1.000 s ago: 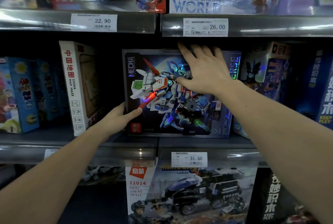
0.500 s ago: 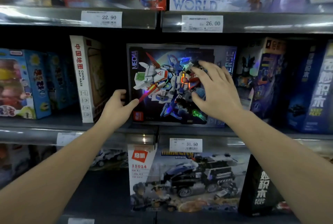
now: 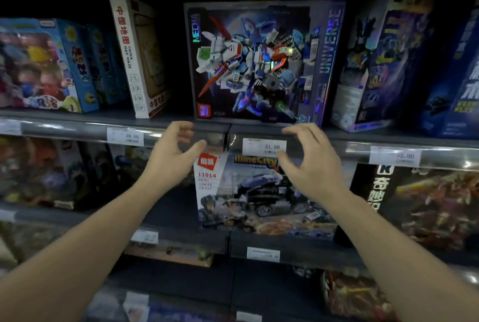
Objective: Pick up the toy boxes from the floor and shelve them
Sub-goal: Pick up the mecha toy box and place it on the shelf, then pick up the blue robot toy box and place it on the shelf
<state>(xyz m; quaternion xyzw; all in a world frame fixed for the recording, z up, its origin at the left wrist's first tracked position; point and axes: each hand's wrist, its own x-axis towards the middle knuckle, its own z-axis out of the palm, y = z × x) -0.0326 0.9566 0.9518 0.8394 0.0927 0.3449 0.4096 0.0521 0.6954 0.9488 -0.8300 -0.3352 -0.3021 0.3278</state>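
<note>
Mecha box (image 3: pixel 259 62) upright on shelf (image 3: pixel 77 128), both hands empty.
Left hand (image 3: pixel 171 156), right hand (image 3: pixel 311 163) loosely curled below it; maze box (image 3: pixel 137 57) apart at left, dark box (image 3: pixel 375 57) just beside at right.

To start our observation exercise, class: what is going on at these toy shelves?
A person faces shop shelves packed with toy boxes. The Mecha Universe box stands upright on the middle shelf, to the right of the white China Map Maze box. The left hand and right hand hover just below it, in front of the shelf's front edge, fingers loosely curled, holding nothing. The box looks shelved.
</note>
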